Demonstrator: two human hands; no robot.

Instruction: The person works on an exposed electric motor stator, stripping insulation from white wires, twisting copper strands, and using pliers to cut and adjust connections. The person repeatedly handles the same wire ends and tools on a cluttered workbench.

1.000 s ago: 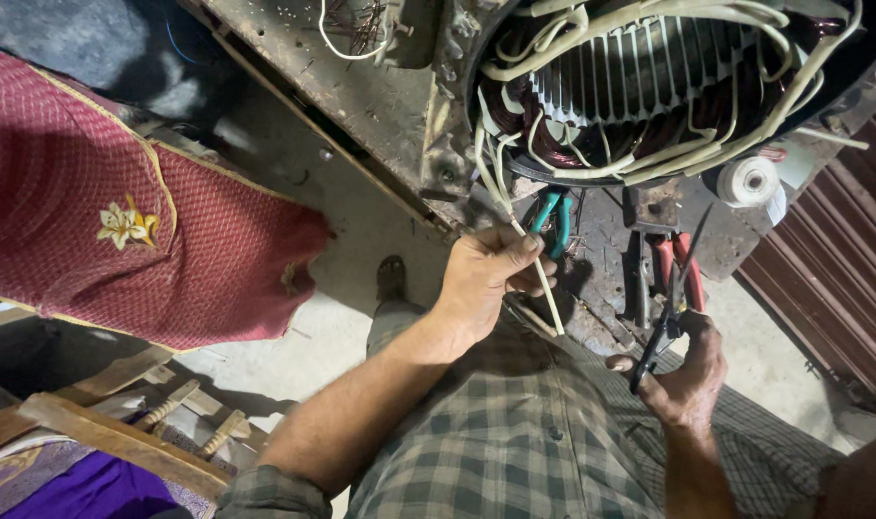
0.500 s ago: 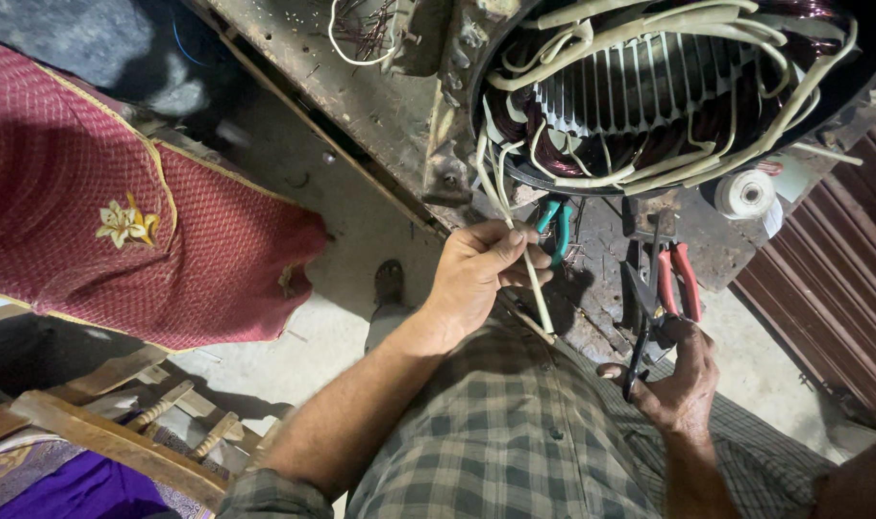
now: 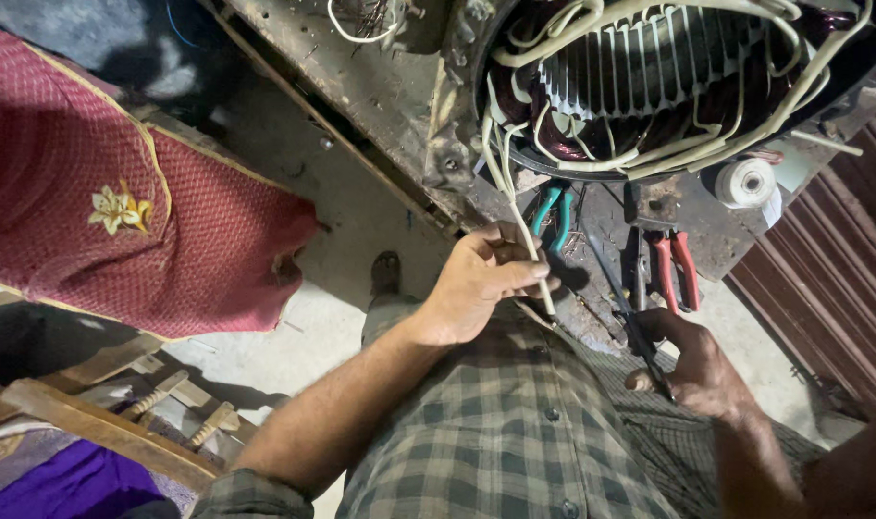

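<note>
My left hand (image 3: 481,279) grips a cream sleeved wire (image 3: 515,216) that runs up into the motor stator (image 3: 649,77), a round core with copper windings tied by cream sleeving. Lower right, my right hand (image 3: 697,365) is closed on a dark slim tool (image 3: 630,322) that looks like scissors, its point aimed up toward the wire. Teal-handled pliers (image 3: 558,216) and red-handled pliers (image 3: 673,269) lie on the dirty metal bench between my hands and the stator.
A roll of white tape (image 3: 745,183) sits at the right of the stator. A red embroidered cushion (image 3: 121,211) fills the left. A wooden chair frame (image 3: 101,423) with purple cloth is at lower left. A corrugated shutter (image 3: 832,269) stands at right.
My left hand has slid a little along the wire, keeping its grip. My right hand with the dark tool stays low at the right.
</note>
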